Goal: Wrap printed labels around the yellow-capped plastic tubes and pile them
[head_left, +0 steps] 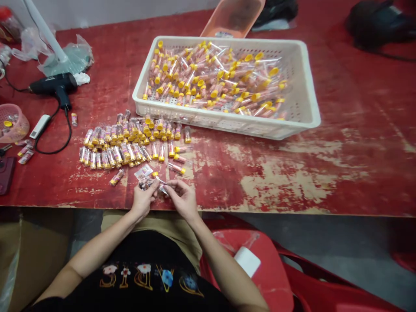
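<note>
Near the table's front edge my left hand (144, 199) and my right hand (184, 198) meet, thumbs and fingers pinched on a small clear plastic wrapper (162, 187). A yellow-capped tube (155, 174) is right beside the wrapper; whether it is held I cannot tell. Flat printed sleeves (143, 172) lie just beyond my left hand. Several wrapped tubes with yellow caps (125, 154) stand in rows farther back. A few loose tubes (176, 168) lie on their sides behind my right hand.
A white basket (227, 123) of yellow-capped tubes stands behind, with an orange scoop (227, 19) beyond it. On the left are a black heat gun (53, 85) with its cord, a pink basket (19, 125) and a lamp stand (48, 32). A red chair (273, 277) is at my right.
</note>
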`<state>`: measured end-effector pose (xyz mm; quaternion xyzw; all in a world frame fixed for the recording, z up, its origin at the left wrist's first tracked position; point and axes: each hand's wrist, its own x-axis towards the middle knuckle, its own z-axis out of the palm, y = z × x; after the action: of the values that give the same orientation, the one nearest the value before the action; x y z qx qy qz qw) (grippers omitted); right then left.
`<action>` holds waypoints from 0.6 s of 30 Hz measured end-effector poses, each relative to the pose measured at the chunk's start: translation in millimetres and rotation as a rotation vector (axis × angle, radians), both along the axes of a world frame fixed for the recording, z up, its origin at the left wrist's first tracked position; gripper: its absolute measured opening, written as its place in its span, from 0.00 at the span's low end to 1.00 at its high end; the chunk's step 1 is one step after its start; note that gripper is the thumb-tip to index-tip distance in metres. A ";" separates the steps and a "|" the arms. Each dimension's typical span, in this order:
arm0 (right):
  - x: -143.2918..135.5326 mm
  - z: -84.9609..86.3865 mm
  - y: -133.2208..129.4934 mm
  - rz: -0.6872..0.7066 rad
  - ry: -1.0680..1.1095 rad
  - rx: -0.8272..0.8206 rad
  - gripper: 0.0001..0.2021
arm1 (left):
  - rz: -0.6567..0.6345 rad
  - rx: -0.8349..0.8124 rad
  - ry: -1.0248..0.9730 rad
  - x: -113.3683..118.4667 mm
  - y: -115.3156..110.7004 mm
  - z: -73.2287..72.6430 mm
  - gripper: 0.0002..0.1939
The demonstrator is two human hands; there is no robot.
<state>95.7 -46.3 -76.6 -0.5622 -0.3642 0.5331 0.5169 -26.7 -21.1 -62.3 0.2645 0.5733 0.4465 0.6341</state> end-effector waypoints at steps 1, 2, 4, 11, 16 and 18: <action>-3.2 -3.0 -1.1 -0.015 0.002 -0.008 0.17 | 0.017 0.006 -0.005 -0.3 -1.7 -1.8 0.23; -4.9 -4.8 -1.7 -0.014 0.000 -0.013 0.17 | 0.039 0.022 0.007 -1.3 -3.9 -3.9 0.23; -5.7 -5.4 -2.5 -0.003 0.000 -0.021 0.17 | 0.087 0.066 0.060 -4.7 -8.6 -8.7 0.24; -12.6 -3.5 7.5 0.072 -0.152 0.022 0.19 | 0.302 0.059 0.054 -26.8 -9.5 -11.5 0.27; -31.9 0.5 27.8 0.403 -0.641 0.159 0.28 | 0.426 0.066 -0.052 -47.0 -0.8 4.6 0.30; -30.7 6.1 28.5 0.437 -0.704 0.166 0.29 | 0.418 0.075 -0.054 -52.1 0.1 10.4 0.30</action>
<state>65.1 -17.8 -70.5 -0.5760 -0.6708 0.3744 0.2795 -78.8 -21.0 -51.9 0.1510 0.5817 0.5962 0.5323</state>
